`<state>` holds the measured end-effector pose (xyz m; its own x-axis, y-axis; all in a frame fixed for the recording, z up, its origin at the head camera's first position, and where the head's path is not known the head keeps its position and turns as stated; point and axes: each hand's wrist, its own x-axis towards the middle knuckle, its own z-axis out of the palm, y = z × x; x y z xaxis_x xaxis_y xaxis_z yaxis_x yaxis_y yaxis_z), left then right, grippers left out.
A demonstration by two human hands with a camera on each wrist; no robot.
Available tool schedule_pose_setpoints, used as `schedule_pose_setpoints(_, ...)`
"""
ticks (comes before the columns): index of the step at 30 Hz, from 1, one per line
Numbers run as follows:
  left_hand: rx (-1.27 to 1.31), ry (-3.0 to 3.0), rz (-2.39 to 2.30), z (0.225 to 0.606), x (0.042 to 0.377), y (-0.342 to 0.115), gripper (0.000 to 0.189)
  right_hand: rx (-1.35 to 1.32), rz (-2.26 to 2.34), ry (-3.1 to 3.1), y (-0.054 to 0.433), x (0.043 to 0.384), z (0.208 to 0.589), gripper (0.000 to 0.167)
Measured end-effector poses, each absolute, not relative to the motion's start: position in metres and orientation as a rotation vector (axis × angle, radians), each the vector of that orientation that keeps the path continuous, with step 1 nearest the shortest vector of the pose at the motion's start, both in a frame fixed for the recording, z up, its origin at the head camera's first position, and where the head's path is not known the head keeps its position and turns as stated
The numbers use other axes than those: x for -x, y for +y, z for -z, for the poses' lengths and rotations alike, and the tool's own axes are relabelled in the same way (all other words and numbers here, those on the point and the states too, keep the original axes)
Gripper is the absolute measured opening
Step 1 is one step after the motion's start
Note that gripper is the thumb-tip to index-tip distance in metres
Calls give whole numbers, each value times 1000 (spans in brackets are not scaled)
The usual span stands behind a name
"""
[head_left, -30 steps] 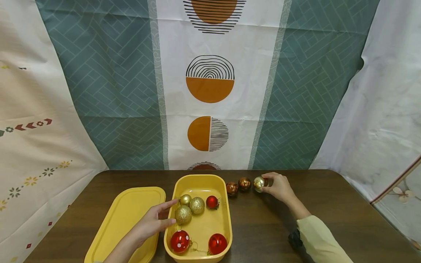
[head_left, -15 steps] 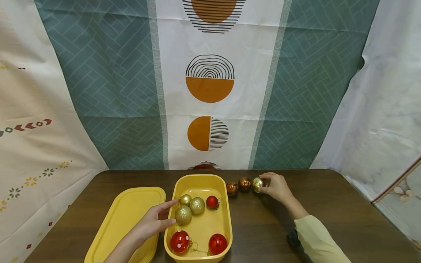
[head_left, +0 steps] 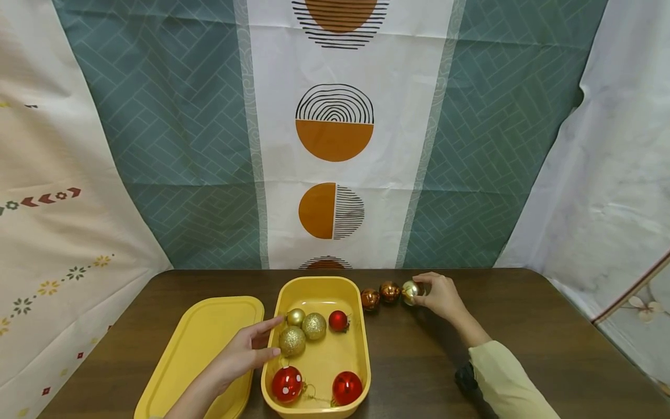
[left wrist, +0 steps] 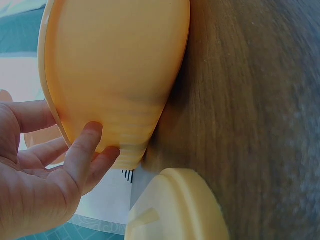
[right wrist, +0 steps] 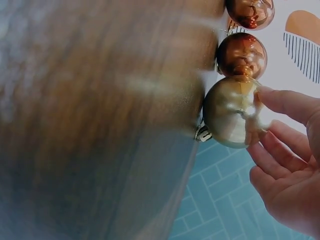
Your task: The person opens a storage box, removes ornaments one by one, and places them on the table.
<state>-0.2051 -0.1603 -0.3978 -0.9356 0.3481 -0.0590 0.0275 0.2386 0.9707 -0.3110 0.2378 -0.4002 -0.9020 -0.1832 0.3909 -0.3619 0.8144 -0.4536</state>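
My right hand (head_left: 438, 295) pinches a shiny pale gold Christmas ball (right wrist: 231, 112) between thumb and fingers on the table. In the right wrist view that ball sits right against a copper-brown ball (right wrist: 242, 54), and a second copper-brown ball (head_left: 370, 299) ends the row beside the box. My left hand (head_left: 243, 352) holds the left rim of the yellow box (left wrist: 115, 60), some fingers over the rim, others on the outer wall. Inside the box are several gold balls (head_left: 292, 341), a small red ball (head_left: 338, 321), a white-dotted red ball (head_left: 287, 384) and a plain red ball (head_left: 346, 388).
A yellow lid (head_left: 201, 337) lies on the table left of the box, partly under the left forearm. Patterned cloth (head_left: 335, 203) hangs behind the dark wooden table (head_left: 419, 361), with pale cloth at both sides.
My right hand has nudged the pale gold ball slightly left, up against the neighbouring copper-brown ball. The left hand stays at the box rim.
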Motion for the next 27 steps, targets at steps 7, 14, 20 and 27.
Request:
schedule_pose_setpoints(7, -330, 2257, -1741, 397, 205, -160, 61, -401, -795, -2666, 239, 310, 400, 41)
schedule_pose_setpoints(14, -340, 2253, -1748, 398, 205, -160, 61, -399, -842, -2652, 235, 302, 396, 45)
schedule_pose_setpoints(20, -334, 2257, -1745, 398, 205, -160, 61, -448, -944, -2646, 224, 287, 388, 47)
schedule_pose_setpoints(27, -310, 2275, -1731, 398, 205, -160, 60, -630, -1219, -2624, 198, 261, 377, 46)
